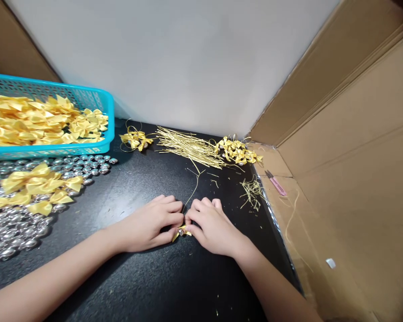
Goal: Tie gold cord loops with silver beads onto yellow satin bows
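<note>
Both my hands meet low over the black table around a small yellow ribbon bow (176,234) with a silver bead (181,232) at its middle. My left hand (154,223) pinches the bow's left side, its fingers curled. My right hand (210,223) is closed at the right side of the bow, thumb and fingertips pressed together. A thin gold cord (195,185) rises from between my fingertips and runs away from me across the table. My fingers hide part of the bow and where the cord meets it.
A turquoise basket (111,120) of yellow bows stands at the back left. Silver beads (16,232) and loose bows (42,183) spread before it. Along the back lie gold cords (188,147) between bow clusters (136,139). Cord scraps (253,192) and pink thread snips (276,183) are right.
</note>
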A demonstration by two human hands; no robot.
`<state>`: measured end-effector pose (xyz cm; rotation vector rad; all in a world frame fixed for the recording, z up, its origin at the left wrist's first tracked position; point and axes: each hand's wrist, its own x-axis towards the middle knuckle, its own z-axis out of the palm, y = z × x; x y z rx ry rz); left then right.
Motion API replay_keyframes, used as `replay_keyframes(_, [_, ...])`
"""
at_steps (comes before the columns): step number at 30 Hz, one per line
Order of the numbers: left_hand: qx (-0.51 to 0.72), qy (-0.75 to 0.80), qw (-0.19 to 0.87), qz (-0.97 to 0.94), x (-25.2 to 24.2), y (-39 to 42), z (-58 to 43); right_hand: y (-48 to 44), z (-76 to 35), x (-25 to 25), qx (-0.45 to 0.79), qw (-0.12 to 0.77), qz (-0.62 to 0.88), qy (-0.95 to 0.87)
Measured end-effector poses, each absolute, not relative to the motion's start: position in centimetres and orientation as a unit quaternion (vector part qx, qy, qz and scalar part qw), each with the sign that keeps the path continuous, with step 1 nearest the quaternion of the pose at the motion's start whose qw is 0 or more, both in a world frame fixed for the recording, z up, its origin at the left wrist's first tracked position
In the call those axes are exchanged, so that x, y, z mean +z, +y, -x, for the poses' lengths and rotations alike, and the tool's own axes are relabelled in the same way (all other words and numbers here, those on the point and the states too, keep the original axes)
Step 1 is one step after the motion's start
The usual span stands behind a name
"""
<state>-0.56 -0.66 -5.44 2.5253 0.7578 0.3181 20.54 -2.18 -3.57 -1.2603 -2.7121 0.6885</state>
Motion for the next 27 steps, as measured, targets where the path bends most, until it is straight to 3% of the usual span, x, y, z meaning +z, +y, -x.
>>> replay_keyframes(6, [0.126, 0.276, 0.241, -0.922, -5.3, -0.7, 0.6, -0.7, -21.0, -3.3, 0.292, 0.101, 0.430, -0.848])
replay_keyframes(9, [0.127, 0.273, 0.240, -0.923, -5.3, -0.6, 0.6, 2.1, -20.4, -2.6, 0.242, 0.162, 0.507, -0.812])
replay_keyframes(13, [0.131, 0.273, 0.237, -0.923, -5.2, -0.6, 0.6, 6.4, -18.3, -1.8, 0.119, 0.069, 0.575, -0.806])
replay_keyframes(21, [0.172, 0.287, 0.258, -0.906, -5.1, -0.7, 0.9, 9.4, -16.0, -1.4, 0.089, -0.017, 0.614, -0.784])
replay_keyframes(27, [0.233, 0.317, 0.277, -0.877, -5.4, -0.6, 1.1, 8.4, -15.2, -1.5, 0.066, -0.027, 0.605, -0.793])
